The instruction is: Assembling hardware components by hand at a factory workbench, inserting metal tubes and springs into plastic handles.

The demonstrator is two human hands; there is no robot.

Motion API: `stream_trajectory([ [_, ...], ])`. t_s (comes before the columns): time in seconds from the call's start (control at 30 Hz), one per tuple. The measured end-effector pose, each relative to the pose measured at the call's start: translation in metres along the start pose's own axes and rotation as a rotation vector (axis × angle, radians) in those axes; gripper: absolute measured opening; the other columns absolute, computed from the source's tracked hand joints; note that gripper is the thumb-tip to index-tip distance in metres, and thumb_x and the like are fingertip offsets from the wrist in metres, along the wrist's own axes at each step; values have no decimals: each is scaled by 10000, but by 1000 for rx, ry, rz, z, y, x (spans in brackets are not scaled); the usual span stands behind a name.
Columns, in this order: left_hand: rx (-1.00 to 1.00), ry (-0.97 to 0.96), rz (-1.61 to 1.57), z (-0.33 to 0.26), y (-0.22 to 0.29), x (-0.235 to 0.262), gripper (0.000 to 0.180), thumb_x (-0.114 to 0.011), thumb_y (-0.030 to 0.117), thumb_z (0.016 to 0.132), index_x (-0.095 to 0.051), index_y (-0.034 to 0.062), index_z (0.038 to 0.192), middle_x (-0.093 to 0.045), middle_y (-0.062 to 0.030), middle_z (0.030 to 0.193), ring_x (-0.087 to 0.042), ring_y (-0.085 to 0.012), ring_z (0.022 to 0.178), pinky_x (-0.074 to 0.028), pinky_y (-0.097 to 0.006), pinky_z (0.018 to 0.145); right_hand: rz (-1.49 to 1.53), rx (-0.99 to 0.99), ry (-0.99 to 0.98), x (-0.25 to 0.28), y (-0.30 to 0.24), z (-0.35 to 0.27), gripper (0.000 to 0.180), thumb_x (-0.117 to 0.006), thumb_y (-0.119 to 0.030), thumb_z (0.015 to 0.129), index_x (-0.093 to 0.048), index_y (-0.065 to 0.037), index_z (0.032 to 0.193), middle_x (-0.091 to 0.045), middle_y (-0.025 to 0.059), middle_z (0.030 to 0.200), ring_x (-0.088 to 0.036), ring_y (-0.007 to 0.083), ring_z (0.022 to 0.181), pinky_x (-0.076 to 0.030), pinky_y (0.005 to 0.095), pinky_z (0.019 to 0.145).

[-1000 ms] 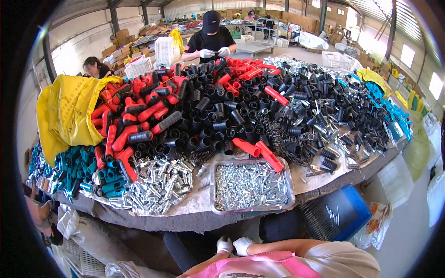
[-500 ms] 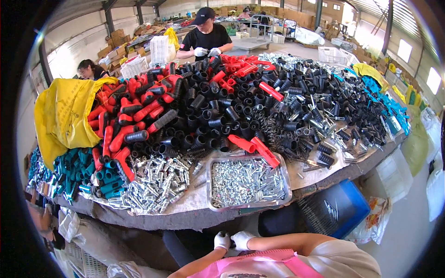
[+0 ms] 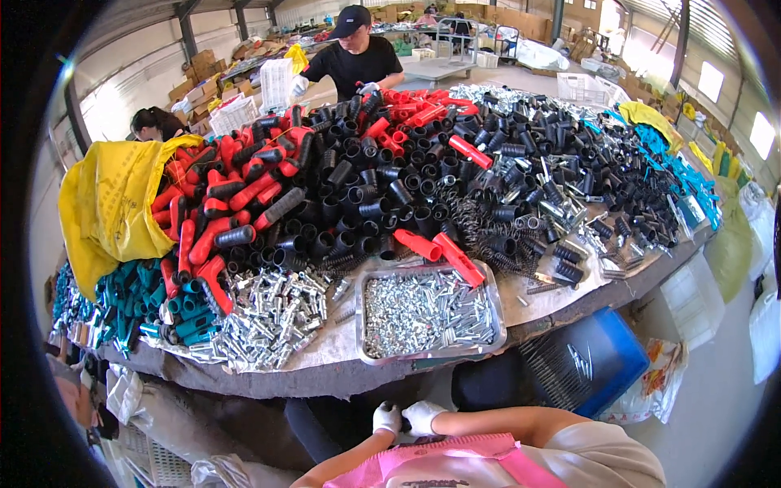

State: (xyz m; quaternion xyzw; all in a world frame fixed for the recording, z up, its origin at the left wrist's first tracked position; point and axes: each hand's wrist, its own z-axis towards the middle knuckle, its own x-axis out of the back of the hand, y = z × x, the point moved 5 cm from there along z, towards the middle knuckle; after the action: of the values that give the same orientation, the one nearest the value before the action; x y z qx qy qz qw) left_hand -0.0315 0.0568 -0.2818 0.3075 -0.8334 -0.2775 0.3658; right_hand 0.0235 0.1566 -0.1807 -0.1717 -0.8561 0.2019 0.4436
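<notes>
My left hand and my right hand, both in white gloves, are close together below the table's front edge. Their fingers are curled around a small dark piece, mostly hidden; its kind cannot be made out. Nearest on the table is a metal tray of small silver pins and screws. Two red plastic shells lean across its back rim. A heap of silver metal parts lies left of the tray. Behind are black ribbed sleeves, red-and-black handles and dark coil springs.
A yellow sack spills handles at the left, above teal parts. The blue crate holding long metal rods stands below the table at right. Across the heap, a co-worker in a black cap stands near a white crate.
The co-worker's gloved hands have separated, one rising toward the white crate and the other at the heap. The second person's head has lowered. My hands remain together, nearly unmoved; the view has shifted slightly.
</notes>
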Motion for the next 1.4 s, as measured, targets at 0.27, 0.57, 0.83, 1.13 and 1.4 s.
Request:
stream_trajectory([
  [0.27, -175, 58, 308, 23, -6, -16, 310, -516, 245, 815, -612, -1, 977, -604, -233, 981, -565, -382, 961, -457, -409, 816, 4, -90, 78, -33, 27, 22, 358, -654, -327, 659, -653, -71, 910, -646, 149, 916, -622, 310, 853, -490, 410, 778],
  [0.57, -845, -485, -102, -71, 70, 54, 569, -499, 488, 836, -492, 16, 1154, -572, -138, 1069, -554, -278, 978, -424, -390, 867, 368, 56, 331, 83, -2, -107, 406, -654, -416, 703, -619, -68, 908, -618, 163, 756, -620, 284, 703, -487, 388, 653],
  [0.83, -1085, -187, 976, -115, 174, -5, 301, -648, 295, 711, -576, 148, 963, -638, -154, 755, -626, -333, 701, -502, -425, 653, 2033, -39, 658, -10, 51, -203, 264, -623, -207, 818, -526, -44, 1002, -579, 71, 768, -540, 135, 565, -439, 259, 478],
  [1.13, -1543, -469, 1262, -310, 224, -141, 377, -678, 285, 716, -548, 139, 1038, -622, -133, 923, -604, -313, 842, -477, -411, 736, 414, -847, 1532, -132, 60, -394, 724, -691, -203, 683, -363, -57, 1311, -549, 159, 1144, -578, 279, 962, -445, 357, 853],
  [1.4, -2080, -425, 650, -322, 205, -149, 329, -663, 92, 705, -589, 73, 1025, -586, -122, 1005, -548, -309, 964, -439, -386, 844, 1679, -1284, 1739, -382, 39, -587, 611, -627, -120, 732, -407, -140, 1302, -581, 36, 833, -472, 87, 518, -342, 200, 439],
])
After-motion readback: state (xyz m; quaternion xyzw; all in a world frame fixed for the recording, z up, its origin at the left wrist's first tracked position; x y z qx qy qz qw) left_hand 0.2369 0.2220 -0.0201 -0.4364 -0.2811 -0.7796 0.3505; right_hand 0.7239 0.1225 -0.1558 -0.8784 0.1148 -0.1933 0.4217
